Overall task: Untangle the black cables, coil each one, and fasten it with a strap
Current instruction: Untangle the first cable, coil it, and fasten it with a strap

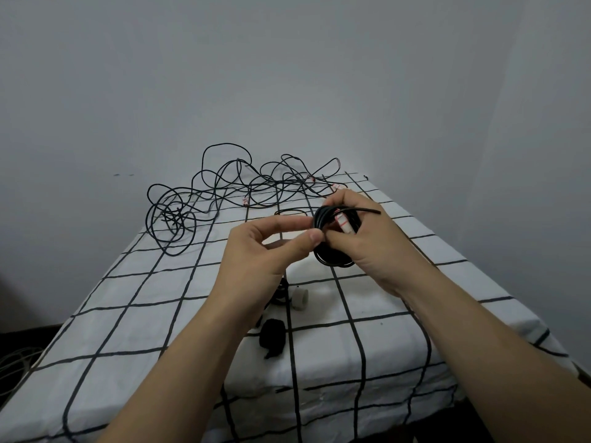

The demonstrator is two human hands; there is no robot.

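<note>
Grey wall [287,75] closes the far side and the right. The tabletop [128,314], under a white cloth with a black grid, drops off at its left and near edges, with bare cloth wide on both sides of my arms. At far left the tangle [224,193] of loose black cables sprawls along the back edge. My left hand [256,251] is raised mid-table, thumb and forefinger pinching the coil [332,257]. My right hand [367,247] grips that coil from the right, fingers [347,199] curled round it and a white, red-marked tag [343,223]; a cable end [367,210] pokes out rightward. Below, my left wrist half hides something dark beside a white roll [300,298]. A black strap [271,337] lies nearer me.
</note>
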